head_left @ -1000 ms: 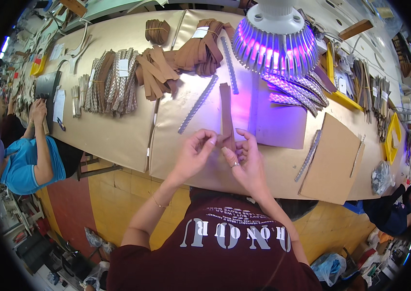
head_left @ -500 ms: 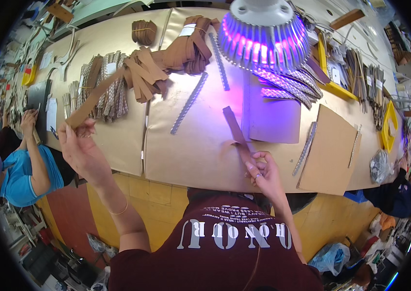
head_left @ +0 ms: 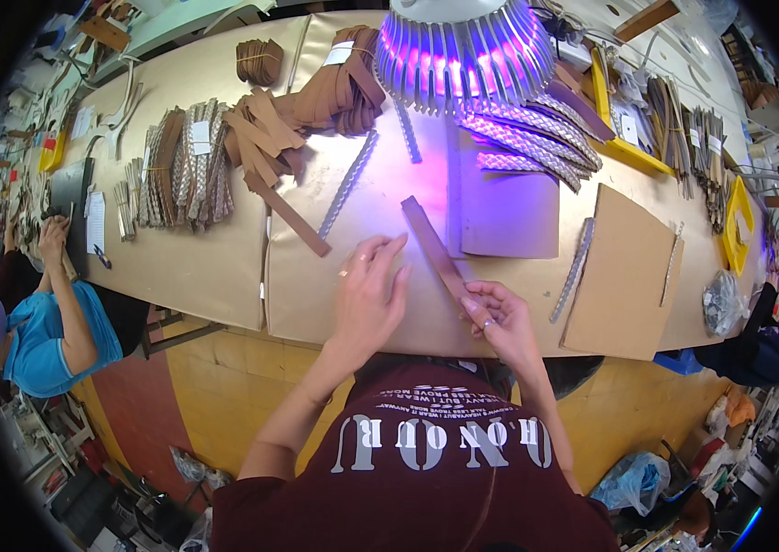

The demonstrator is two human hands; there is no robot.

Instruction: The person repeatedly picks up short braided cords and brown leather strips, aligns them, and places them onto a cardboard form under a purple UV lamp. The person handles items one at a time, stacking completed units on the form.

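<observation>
My right hand (head_left: pixel 503 317) pinches the near end of a brown leather-like strip (head_left: pixel 433 247), which slants away over the table toward the upper left. Just left of that strip is my left hand (head_left: pixel 366 296), empty, its fingers apart. Beyond it lies a single loose brown strip (head_left: pixel 288 215), reaching out from a pile of brown strips (head_left: pixel 263 138). A thin grey braided strip (head_left: pixel 349 186) rests beside the loose one. Further back, a larger bundle of brown strips (head_left: pixel 342 92) is stacked, with a white label on it.
A lamp with a finned metal head (head_left: pixel 465 60) glows purple over braided straps (head_left: pixel 537 138). To the right lies a tan board (head_left: pixel 624 276); a yellow tray (head_left: pixel 737 225) is beyond it. Braided bundles (head_left: pixel 198 170) stand at left. A co-worker in a blue shirt (head_left: pixel 63 336) sits far left.
My left hand has let go of a brown strip, now lying on the table by the pile, and has moved right toward the strip in my right hand.
</observation>
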